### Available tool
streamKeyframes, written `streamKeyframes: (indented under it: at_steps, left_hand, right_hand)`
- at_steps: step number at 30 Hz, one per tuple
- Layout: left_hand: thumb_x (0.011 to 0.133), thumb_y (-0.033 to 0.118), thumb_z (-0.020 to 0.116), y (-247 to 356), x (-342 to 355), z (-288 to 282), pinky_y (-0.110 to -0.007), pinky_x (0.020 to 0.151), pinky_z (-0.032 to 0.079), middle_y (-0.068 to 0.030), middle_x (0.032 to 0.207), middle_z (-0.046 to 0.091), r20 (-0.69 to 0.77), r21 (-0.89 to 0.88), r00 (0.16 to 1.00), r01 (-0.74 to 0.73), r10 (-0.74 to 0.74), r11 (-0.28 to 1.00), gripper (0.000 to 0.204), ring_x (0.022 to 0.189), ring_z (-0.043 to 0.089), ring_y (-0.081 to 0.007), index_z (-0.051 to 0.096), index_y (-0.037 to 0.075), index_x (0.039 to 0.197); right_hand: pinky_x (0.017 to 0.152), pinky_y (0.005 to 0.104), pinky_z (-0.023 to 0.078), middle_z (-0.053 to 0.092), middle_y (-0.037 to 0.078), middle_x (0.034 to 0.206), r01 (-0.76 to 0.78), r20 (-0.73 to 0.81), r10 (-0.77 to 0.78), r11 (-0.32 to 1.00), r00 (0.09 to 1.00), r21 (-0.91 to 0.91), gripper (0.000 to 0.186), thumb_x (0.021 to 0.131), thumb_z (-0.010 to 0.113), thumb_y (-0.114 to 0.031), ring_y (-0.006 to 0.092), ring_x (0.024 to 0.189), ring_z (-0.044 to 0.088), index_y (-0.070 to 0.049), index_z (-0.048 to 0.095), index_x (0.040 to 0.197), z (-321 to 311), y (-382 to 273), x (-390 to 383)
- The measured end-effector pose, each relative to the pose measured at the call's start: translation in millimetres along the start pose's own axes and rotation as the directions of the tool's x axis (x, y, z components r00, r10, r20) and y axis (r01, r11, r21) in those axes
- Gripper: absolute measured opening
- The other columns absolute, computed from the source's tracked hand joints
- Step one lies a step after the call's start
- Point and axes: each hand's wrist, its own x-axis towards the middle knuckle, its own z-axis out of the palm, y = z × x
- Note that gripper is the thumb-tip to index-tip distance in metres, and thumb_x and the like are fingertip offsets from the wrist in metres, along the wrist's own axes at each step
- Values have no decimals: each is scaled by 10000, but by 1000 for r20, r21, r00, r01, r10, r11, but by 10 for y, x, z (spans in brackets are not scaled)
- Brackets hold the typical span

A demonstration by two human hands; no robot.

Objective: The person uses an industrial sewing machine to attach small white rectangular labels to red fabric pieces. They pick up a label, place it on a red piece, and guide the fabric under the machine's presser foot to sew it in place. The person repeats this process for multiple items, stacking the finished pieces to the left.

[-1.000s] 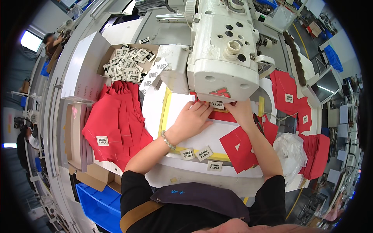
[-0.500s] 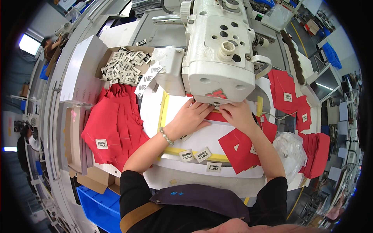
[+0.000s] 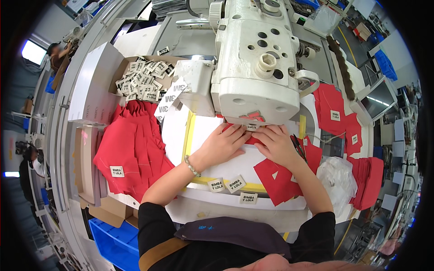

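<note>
Gently steady the red fabric (image 3: 252,141) at the near end of the sewing machine (image 3: 254,97), with left hand (image 3: 224,142) and right hand (image 3: 276,142) spread on it, impossible to tell whether pinching; ideally hold the pale label (image 3: 252,128) square, pressing only beside it.

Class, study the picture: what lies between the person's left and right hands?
Between the left hand and the right hand, the head view shows a pale label and red fabric.
</note>
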Motion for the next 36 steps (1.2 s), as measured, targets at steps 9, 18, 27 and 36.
streamKeyframes:
  at_steps: [9,18,27,36]
  left_hand:
    - [773,200,715,-87,-54,-9,-332,873,473,-64,1096,671,-161,45,986,-44,50,998,269,962,624,-182,683,65,1004]
    - [803,213,691,-144,-102,46,-333,802,483,-68,1011,669,-192,50,979,-57,65,997,187,905,616,-179,668,51,894]
    - [769,162,729,-138,-94,-17,-329,823,482,-62,1032,680,-189,-13,982,10,-13,1000,194,903,620,-180,699,59,930]
    - [754,172,733,-86,-69,28,-341,899,487,-64,1117,663,-211,-37,977,-34,26,999,255,1022,617,-190,687,63,979]
  right_hand:
    - [919,403,378,639,23,1125,-126,139,115,989,984,79,370,790,731,-264,237,1079,535,-106,659,1116,151,132,42]
    - [848,388,419,662,14,1034,-44,120,41,999,992,28,377,821,694,-283,219,973,591,-154,660,1174,192,66,141]
    - [881,416,380,654,6,1036,-110,146,125,988,981,-109,347,797,698,-261,197,1014,557,-133,671,1119,117,-30,53]
    - [866,438,392,630,13,1050,-72,186,85,995,979,-71,356,779,719,-259,208,1054,519,-121,675,1104,-86,97,-22]
